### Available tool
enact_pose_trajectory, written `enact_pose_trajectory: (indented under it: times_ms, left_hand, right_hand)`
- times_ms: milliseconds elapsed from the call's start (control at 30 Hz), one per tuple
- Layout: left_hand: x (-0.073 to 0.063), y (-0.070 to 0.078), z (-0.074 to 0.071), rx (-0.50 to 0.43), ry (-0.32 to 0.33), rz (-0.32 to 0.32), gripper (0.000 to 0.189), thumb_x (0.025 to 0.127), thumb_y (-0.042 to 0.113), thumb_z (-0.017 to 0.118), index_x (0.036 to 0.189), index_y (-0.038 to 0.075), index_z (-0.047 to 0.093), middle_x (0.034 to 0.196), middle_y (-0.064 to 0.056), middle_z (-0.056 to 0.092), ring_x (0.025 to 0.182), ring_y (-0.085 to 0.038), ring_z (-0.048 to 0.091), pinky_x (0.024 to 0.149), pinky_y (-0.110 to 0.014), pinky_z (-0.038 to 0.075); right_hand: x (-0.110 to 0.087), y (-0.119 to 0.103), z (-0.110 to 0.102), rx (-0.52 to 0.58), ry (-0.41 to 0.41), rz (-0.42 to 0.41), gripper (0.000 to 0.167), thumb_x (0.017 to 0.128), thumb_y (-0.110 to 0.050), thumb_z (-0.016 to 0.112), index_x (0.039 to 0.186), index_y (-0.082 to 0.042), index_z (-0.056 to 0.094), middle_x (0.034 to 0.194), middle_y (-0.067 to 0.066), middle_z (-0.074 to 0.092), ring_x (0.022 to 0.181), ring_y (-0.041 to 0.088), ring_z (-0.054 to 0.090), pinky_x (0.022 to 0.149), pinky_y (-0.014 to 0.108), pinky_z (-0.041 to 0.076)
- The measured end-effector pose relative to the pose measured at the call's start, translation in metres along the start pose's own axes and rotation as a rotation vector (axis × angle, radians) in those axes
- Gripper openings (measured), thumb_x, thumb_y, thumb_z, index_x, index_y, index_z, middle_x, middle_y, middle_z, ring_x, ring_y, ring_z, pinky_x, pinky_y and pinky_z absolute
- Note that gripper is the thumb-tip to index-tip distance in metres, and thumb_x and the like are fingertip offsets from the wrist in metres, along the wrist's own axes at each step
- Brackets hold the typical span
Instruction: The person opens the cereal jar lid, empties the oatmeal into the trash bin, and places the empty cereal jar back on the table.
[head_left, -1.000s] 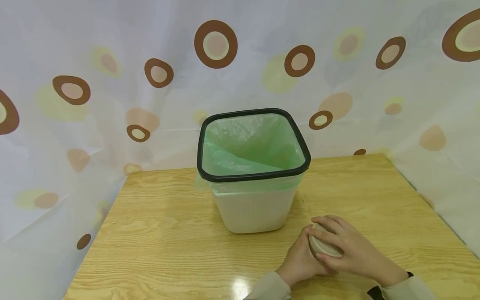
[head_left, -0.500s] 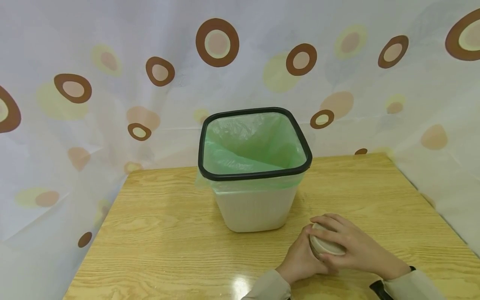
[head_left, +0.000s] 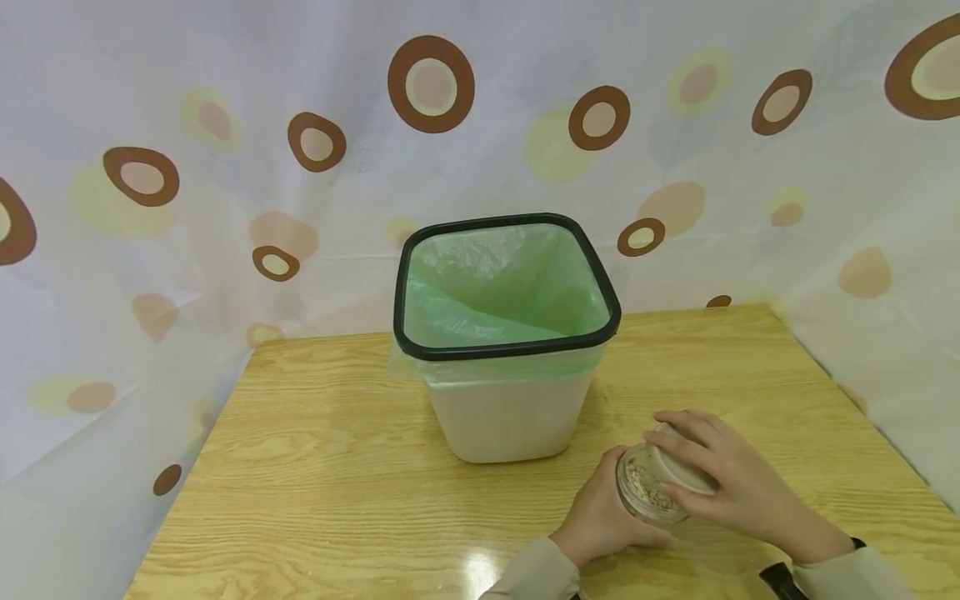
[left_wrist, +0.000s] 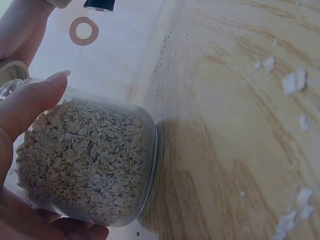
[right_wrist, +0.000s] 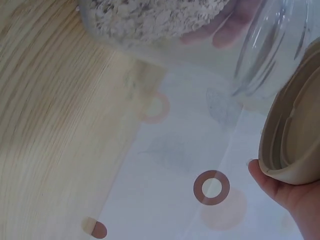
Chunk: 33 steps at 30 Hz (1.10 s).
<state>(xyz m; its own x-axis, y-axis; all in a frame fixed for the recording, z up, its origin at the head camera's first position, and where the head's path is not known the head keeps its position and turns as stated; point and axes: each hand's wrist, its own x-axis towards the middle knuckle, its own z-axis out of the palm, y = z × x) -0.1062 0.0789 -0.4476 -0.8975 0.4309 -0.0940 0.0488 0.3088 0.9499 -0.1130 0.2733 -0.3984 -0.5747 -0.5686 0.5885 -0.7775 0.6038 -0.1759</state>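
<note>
A clear jar of oat flakes (head_left: 647,493) stands on the wooden table, its mouth uncovered. My left hand (head_left: 602,521) grips the jar round its side; the left wrist view shows the thumb and fingers around the glass (left_wrist: 90,160). Just off the jar's rim, to the right, is a beige lid (head_left: 694,475), held by my right hand (head_left: 731,479). In the right wrist view the lid (right_wrist: 292,135) is tilted, its hollow underside showing, apart from the jar's mouth (right_wrist: 267,50).
Behind and left of the hands stands a white bin (head_left: 510,421) with a black rim and a green liner bag. Small pale flakes (left_wrist: 295,80) lie on the table (head_left: 322,467). A patterned sheet (head_left: 495,175) hangs behind and at both sides.
The lid has come off the jar and moved right and slightly up with my right hand, exposing the oats. My left hand has stayed round the jar.
</note>
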Motion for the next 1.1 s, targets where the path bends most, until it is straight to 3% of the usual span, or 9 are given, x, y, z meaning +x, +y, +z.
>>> enact_pose_trajectory:
  times_ms: [133, 400, 567, 733, 800, 967, 1100]
  left_hand:
    - [0.000, 0.000, 0.000, -0.012, 0.010, -0.023, 0.096, 0.063, 0.019, 0.093, 0.141, 0.019, 0.037, 0.130, 0.013, 0.048, 0.113, -0.003, 0.050, 0.094, -0.027, 0.044]
    - [-0.001, 0.000, 0.000, -0.013, 0.023, -0.026, 0.095, 0.062, 0.018, 0.094, 0.139, 0.020, 0.039, 0.129, 0.015, 0.049, 0.115, -0.004, 0.050, 0.096, -0.028, 0.043]
    - [-0.002, 0.001, -0.001, 0.007, 0.033, -0.018, 0.096, 0.061, 0.018, 0.094, 0.139, 0.019, 0.039, 0.128, 0.014, 0.049, 0.115, -0.005, 0.050, 0.096, -0.028, 0.043]
    - [-0.001, 0.002, 0.000, 0.020, 0.043, -0.016, 0.096, 0.060, 0.018, 0.095, 0.138, 0.019, 0.040, 0.128, 0.014, 0.050, 0.115, -0.005, 0.051, 0.095, -0.028, 0.043]
    - [-0.001, 0.002, 0.000, 0.021, 0.044, -0.017, 0.096, 0.060, 0.018, 0.095, 0.139, 0.019, 0.040, 0.128, 0.014, 0.050, 0.115, -0.005, 0.051, 0.096, -0.027, 0.043]
    - [0.000, 0.001, 0.001, 0.012, 0.039, -0.010, 0.096, 0.061, 0.018, 0.095, 0.139, 0.017, 0.039, 0.130, 0.012, 0.049, 0.117, -0.005, 0.050, 0.097, -0.027, 0.042]
    - [0.000, 0.002, 0.002, -0.009, 0.040, -0.007, 0.096, 0.061, 0.017, 0.095, 0.138, 0.016, 0.039, 0.130, 0.011, 0.049, 0.116, -0.005, 0.049, 0.098, -0.027, 0.042]
  right_hand:
    - [-0.005, 0.004, -0.004, -0.006, 0.036, 0.019, 0.051, 0.083, -0.041, 0.076, 0.126, -0.018, 0.065, 0.129, 0.006, 0.058, 0.113, 0.021, 0.051, 0.086, 0.023, 0.040]
    - [-0.017, 0.011, -0.010, -0.031, 0.080, 0.075, 0.056, 0.093, -0.059, 0.051, 0.125, -0.015, 0.066, 0.128, 0.008, 0.058, 0.112, 0.025, 0.050, 0.093, 0.017, 0.029]
    - [-0.021, 0.013, -0.015, -0.084, 0.084, 0.125, 0.056, 0.092, -0.059, 0.054, 0.123, -0.014, 0.066, 0.125, 0.012, 0.058, 0.106, 0.033, 0.052, 0.083, 0.037, 0.040]
    - [-0.024, 0.015, -0.020, -0.096, 0.069, 0.180, 0.050, 0.089, -0.047, 0.066, 0.123, -0.010, 0.064, 0.124, 0.019, 0.057, 0.105, 0.040, 0.051, 0.074, 0.055, 0.042]
    - [-0.025, 0.016, -0.021, -0.094, 0.075, 0.194, 0.052, 0.090, -0.048, 0.065, 0.123, -0.009, 0.063, 0.123, 0.021, 0.056, 0.104, 0.043, 0.051, 0.076, 0.057, 0.040]
    - [-0.029, 0.019, -0.019, -0.114, 0.109, 0.198, 0.067, 0.094, -0.063, 0.044, 0.121, -0.005, 0.063, 0.121, 0.025, 0.055, 0.102, 0.048, 0.049, 0.077, 0.061, 0.037]
    - [-0.031, 0.021, -0.017, -0.126, 0.118, 0.199, 0.072, 0.094, -0.066, 0.038, 0.119, -0.003, 0.062, 0.120, 0.026, 0.055, 0.101, 0.050, 0.048, 0.077, 0.062, 0.036]
